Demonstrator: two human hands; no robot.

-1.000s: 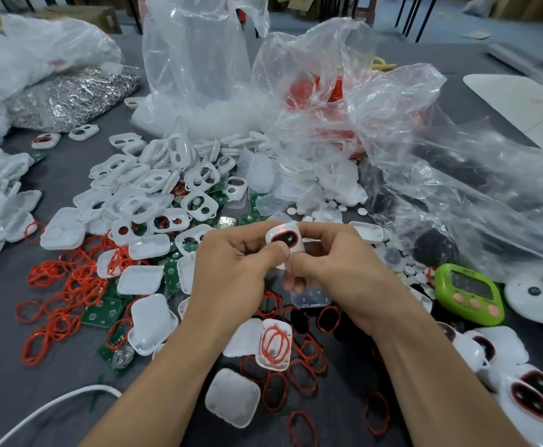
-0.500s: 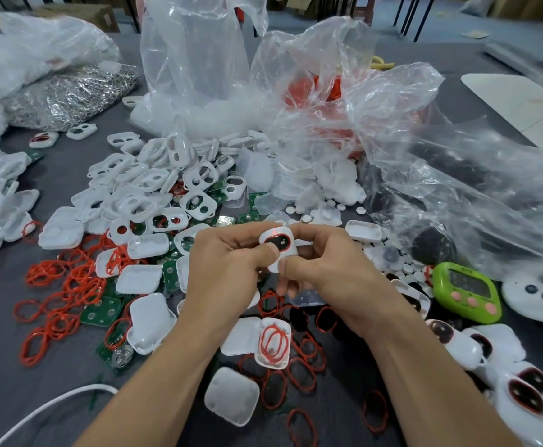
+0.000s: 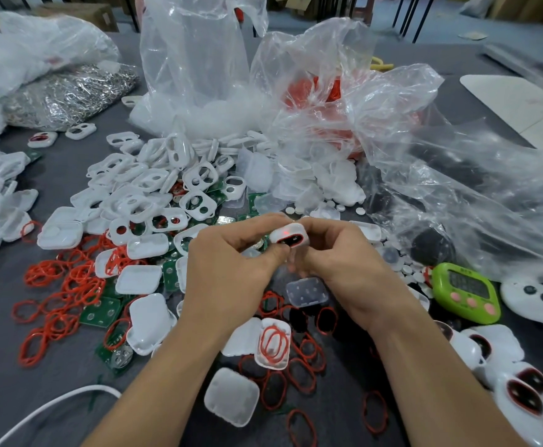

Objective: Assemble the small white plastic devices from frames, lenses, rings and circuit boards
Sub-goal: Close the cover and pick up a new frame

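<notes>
Both hands hold one small white device (image 3: pixel 289 235) above the middle of the table; it has a red ring round a dark opening and a small red glow on top. My left hand (image 3: pixel 228 272) pinches its left side with thumb and fingers. My right hand (image 3: pixel 344 269) grips its right side, fingers curled over the top. A heap of white frames (image 3: pixel 154 191) lies behind and to the left. Red rings (image 3: pixel 60 291) are scattered at left and below my hands. Green circuit boards (image 3: pixel 100 311) lie among them. Translucent lenses (image 3: pixel 231 396) rest in front.
Large clear plastic bags (image 3: pixel 344 101) stand at the back and right. A bag of silver metal parts (image 3: pixel 70 95) lies back left. A green timer (image 3: pixel 465 291) sits at right, finished devices (image 3: pixel 522 391) below it. A white cable (image 3: pixel 47 404) runs along the near left.
The device has tilted in my hands so its top edge faces me more, and a red glow now shows on it. Both hands stay in the same place.
</notes>
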